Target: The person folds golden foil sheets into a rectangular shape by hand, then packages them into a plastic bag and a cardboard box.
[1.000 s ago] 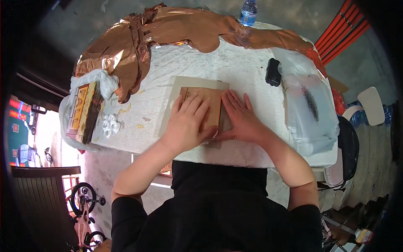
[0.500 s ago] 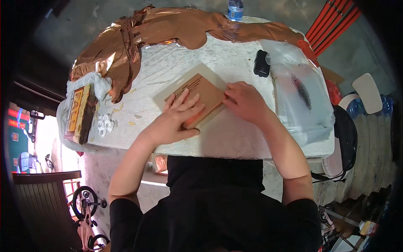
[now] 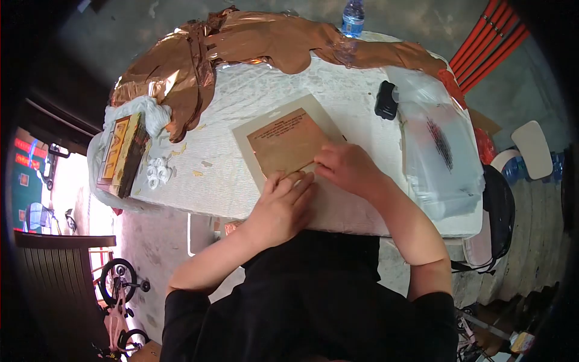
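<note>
A brown sheet with dark printed lines (image 3: 283, 145) lies over a larger pale grey card (image 3: 244, 134) that has a small hanging slot near its upper edge. My left hand (image 3: 282, 208) is at the sheet's lower edge, its fingers bent together over that edge and its thumb hidden. Close beside it, my right hand (image 3: 350, 171) pinches the sheet's lower right edge between thumb and fingers. The lower part of the card is covered by both hands.
Copper-coloured foil (image 3: 271, 42) runs along the table's (image 3: 232, 90) far edge, by a water bottle (image 3: 353, 19). A black case (image 3: 386, 101) and plastic bags (image 3: 431, 163) lie right. Left are a yellow box (image 3: 117, 157) and white rolls (image 3: 158, 173).
My left hand has moved off the sheet's middle, down and right to its lower edge, uncovering the print. The right hand has shifted slightly down. The card sits turned a little differently.
</note>
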The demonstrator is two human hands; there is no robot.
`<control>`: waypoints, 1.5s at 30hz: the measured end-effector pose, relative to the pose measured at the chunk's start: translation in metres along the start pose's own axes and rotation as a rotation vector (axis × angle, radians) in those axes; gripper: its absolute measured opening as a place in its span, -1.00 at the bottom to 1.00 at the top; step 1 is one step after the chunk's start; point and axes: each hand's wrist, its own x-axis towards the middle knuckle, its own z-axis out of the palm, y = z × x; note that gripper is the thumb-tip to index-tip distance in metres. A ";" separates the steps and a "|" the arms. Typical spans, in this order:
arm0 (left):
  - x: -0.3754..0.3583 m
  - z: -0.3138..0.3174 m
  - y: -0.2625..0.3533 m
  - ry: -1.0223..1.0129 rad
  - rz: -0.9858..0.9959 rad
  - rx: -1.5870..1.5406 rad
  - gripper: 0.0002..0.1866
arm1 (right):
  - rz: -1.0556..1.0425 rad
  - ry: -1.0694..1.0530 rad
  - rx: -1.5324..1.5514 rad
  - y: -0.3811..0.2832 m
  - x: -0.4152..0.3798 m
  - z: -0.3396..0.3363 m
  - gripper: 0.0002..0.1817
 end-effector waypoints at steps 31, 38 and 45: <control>-0.011 -0.001 -0.012 -0.050 -0.006 -0.115 -0.37 | -0.056 0.129 -0.251 0.000 -0.012 0.006 -0.67; -0.009 -0.002 -0.013 -0.069 0.006 -0.135 -0.35 | 0.022 0.123 -0.350 0.002 -0.008 0.012 -0.57; -0.002 -0.010 -0.019 -0.015 0.045 -0.152 -0.45 | 0.016 0.107 -0.309 0.001 -0.010 0.011 -0.57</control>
